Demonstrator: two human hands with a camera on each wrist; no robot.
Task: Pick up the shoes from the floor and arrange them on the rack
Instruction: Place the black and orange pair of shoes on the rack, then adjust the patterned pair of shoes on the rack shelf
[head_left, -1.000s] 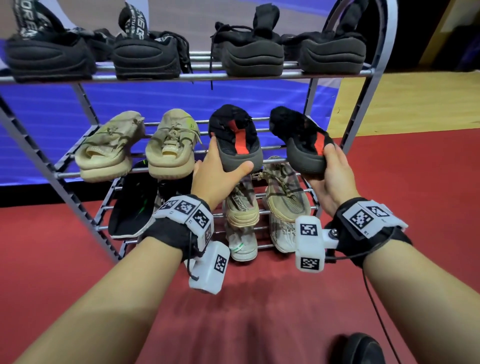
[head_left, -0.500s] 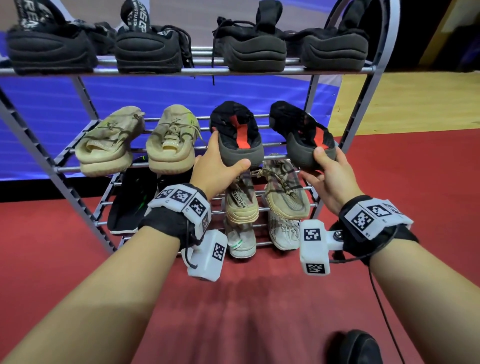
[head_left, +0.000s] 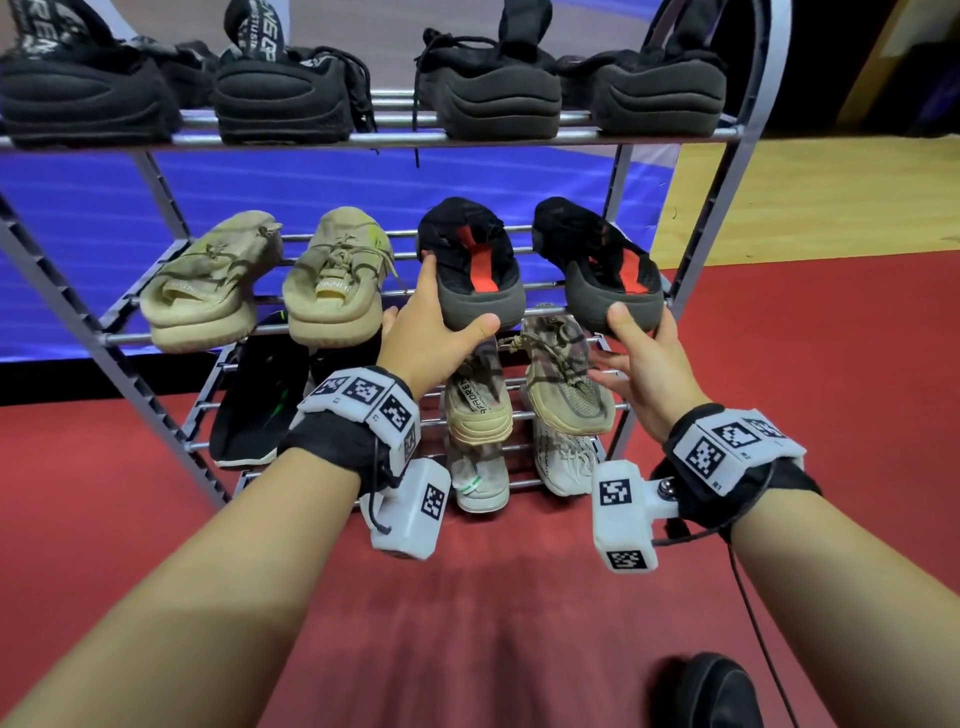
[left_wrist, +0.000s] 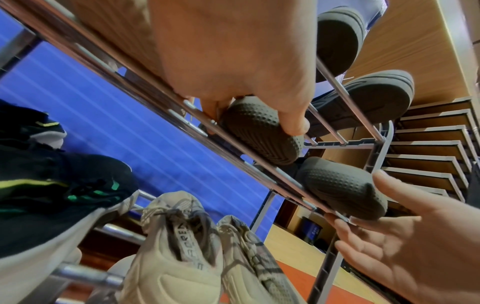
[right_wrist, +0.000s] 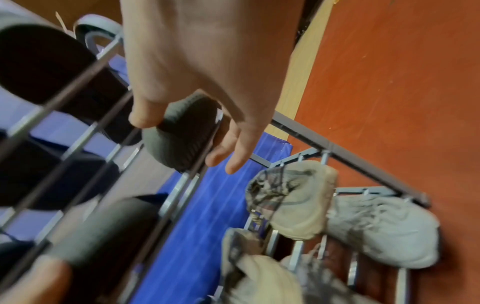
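Two black shoes with red insoles lie side by side on the right half of the rack's middle shelf (head_left: 540, 312), heels toward me. My left hand (head_left: 434, 325) grips the heel of the left black shoe (head_left: 475, 270), thumb curled under the sole (left_wrist: 259, 133). My right hand (head_left: 631, 348) is at the heel of the right black shoe (head_left: 597, 260). Its thumb touches the heel (right_wrist: 184, 131) and its fingers (left_wrist: 363, 244) spread loosely below the shelf bar.
A beige pair (head_left: 332, 280) fills the middle shelf's left half. Black shoes (head_left: 493, 104) line the top shelf. Tan and grey shoes (head_left: 566, 374) and a black-green pair (head_left: 254, 410) sit lower down. A dark shoe (head_left: 722, 691) lies on the red floor at bottom right.
Both black shoes have moved further onto the middle shelf, and the right one now lies flatter. My right hand's fingers have loosened from its heel; the left still grips.
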